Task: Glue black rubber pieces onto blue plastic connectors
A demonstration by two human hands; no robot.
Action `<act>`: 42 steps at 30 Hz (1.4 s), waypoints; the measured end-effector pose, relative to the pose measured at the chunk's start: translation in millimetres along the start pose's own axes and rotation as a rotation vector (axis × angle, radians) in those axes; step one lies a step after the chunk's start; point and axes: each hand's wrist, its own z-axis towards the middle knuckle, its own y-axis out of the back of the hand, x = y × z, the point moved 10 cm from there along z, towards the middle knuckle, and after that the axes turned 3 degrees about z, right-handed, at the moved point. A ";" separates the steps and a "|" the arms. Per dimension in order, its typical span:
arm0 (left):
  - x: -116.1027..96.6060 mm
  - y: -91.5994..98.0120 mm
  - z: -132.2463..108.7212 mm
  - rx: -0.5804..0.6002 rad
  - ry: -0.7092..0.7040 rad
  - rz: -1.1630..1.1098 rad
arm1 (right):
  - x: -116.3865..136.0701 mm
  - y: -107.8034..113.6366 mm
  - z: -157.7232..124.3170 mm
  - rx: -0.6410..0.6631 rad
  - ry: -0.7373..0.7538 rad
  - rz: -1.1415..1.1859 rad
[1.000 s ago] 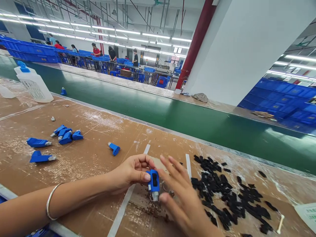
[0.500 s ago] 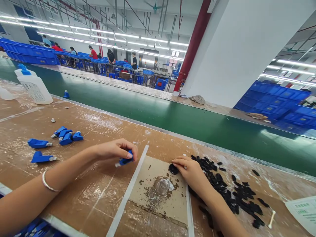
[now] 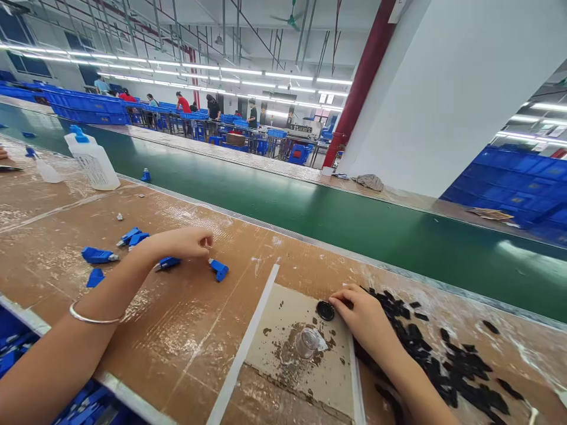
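Observation:
My left hand (image 3: 190,242) hovers low over the left of the bench, fingers curled and their tips hidden. At those tips is the pale end of a blue plastic part (image 3: 220,270); I cannot tell whether they touch it. Another blue plastic part (image 3: 169,262) lies below the wrist. My right hand (image 3: 358,307) has thumb and forefinger closed at the right rim of a small black round lid (image 3: 325,310). That lid lies on a beige board (image 3: 283,307), beside an upturned-looking clear cup (image 3: 306,342) with dark smears around it.
Several blue parts (image 3: 100,255) lie at left; a heap of black strips (image 3: 443,360) spreads at right. A white bottle (image 3: 95,162) stands near the green belt (image 3: 248,189) running behind the bench. Blue parts (image 3: 84,407) fill space below the bench's front edge. People stand in the distance.
My left hand has moved left, away from the board; the blue part it held earlier is no longer plainly in its fingers. My right fingers shifted to the lid's right rim. The view swung left.

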 end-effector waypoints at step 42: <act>-129.5 -88.0 -0.4 0.267 -0.200 -1.610 | 60.0 -7.0 -38.4 0.191 -0.324 1.705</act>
